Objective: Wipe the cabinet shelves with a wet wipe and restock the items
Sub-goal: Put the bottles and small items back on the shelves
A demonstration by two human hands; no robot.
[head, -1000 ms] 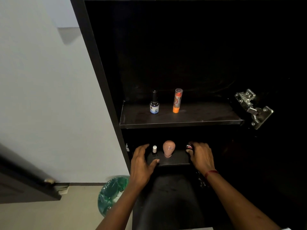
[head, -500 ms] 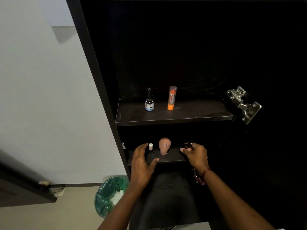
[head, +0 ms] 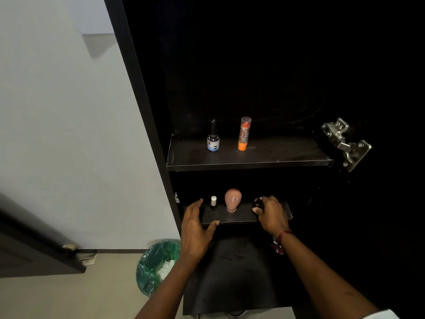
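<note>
At the far left, a dark door (head: 34, 245) stands against the white wall. A bin with a green liner (head: 158, 265) sits on the floor just beside the cabinet (head: 138, 88).

On the upper shelf (head: 248, 165), a dark bottle with a blue label (head: 213, 139) stands upright, with an orange tube (head: 244, 134) near it on the right.

Your left hand (head: 195, 231) is at the left end of the lower shelf (head: 230, 218), fingers straight and spread, thumb tip at the front edge. To its right on this shelf stand a small white-capped bottle (head: 213, 202) and a pink bulb-shaped bottle (head: 232, 200), both upright.

Your right hand (head: 271, 215), with a red band (head: 284, 234) at the wrist, has its fingers curled round a small dark item (head: 257, 202) at the shelf's right part. What the item is cannot be told.

A metal hinge (head: 345, 143) is fixed to the right wall by the upper shelf.
</note>
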